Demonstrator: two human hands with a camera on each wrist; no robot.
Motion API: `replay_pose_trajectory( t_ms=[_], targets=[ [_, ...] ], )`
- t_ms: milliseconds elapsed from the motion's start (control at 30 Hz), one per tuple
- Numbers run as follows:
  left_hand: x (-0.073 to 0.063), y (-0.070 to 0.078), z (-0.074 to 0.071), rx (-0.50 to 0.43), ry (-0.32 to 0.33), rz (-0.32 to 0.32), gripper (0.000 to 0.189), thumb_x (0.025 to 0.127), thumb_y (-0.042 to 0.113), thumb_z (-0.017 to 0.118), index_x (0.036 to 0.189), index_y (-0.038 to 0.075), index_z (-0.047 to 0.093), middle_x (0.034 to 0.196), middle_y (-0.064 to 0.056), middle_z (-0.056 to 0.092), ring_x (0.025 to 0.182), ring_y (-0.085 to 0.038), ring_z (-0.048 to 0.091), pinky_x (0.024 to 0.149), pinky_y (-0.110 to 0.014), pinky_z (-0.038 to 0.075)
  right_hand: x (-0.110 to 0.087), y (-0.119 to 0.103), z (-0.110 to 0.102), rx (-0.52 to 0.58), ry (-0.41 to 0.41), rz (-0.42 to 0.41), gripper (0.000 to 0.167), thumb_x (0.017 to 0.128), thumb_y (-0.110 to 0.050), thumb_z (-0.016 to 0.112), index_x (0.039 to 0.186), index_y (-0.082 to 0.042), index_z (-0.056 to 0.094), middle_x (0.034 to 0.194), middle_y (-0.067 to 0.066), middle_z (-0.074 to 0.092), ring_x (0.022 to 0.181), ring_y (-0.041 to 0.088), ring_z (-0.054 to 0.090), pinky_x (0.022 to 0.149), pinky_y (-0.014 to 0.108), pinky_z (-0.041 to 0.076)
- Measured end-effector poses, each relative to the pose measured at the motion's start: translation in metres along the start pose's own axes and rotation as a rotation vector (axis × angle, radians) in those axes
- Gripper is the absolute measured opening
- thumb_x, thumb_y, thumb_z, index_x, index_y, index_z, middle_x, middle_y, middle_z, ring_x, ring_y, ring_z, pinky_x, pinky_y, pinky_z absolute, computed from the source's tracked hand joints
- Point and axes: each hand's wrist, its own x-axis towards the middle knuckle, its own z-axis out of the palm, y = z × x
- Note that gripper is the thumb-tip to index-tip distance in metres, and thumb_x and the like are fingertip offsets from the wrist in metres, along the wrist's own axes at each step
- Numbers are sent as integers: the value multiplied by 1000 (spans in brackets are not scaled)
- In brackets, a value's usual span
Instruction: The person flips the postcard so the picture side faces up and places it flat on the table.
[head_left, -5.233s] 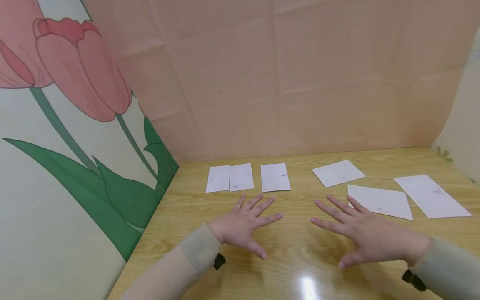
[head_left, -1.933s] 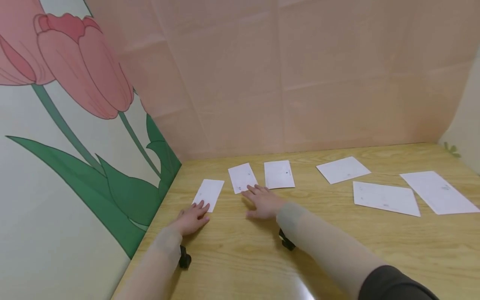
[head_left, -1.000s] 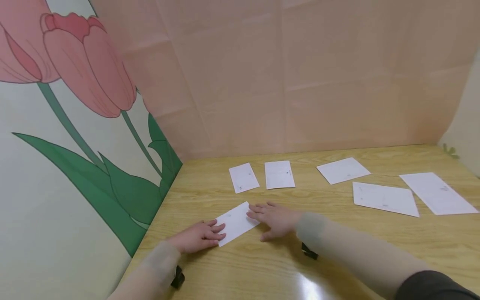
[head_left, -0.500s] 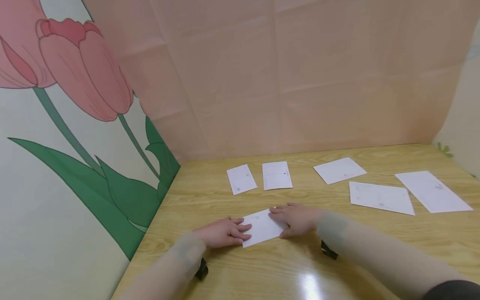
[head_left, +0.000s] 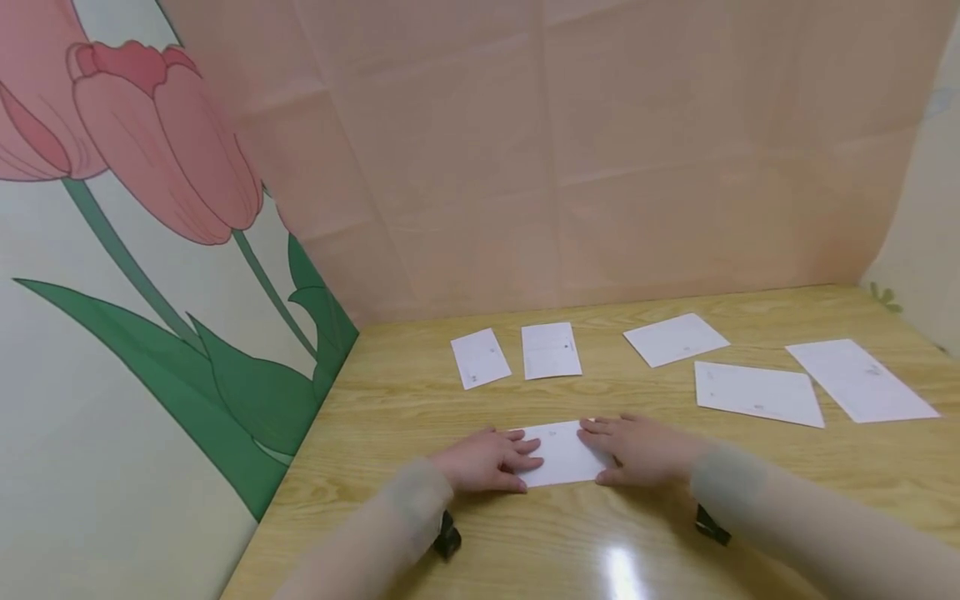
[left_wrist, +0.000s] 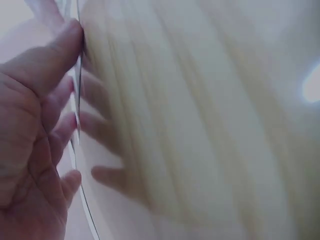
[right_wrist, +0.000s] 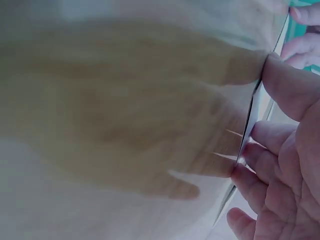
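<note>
Here it comes: the sheet [head_left: 562, 457] has slid out of the back row and turned nearly square on the desk [head_left: 540, 550], between left hand [head_left: 487, 461] and right hand [head_left: 645, 450]. Each grip stays loose, fingers extended over its ends; straightening seems almost done.

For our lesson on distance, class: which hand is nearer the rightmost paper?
Right. The right hand touches the right end of the front paper, left of the rightmost paper; the left hand touches the front paper's left end, farther off.
</note>
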Motion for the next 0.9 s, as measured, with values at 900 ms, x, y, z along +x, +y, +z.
replay_pose_trajectory(
  t_ms=[900],
  targets=[
    [28,53,-3,157,61,-304,75,84,59,63,147,25,41,153,6,34,140,-19,30,111,-48,25,-36,15,7,95,69,117,71,82,-50,69,139,-11,52,147,7,44,134,32,40,108,63,19]
  ],
)
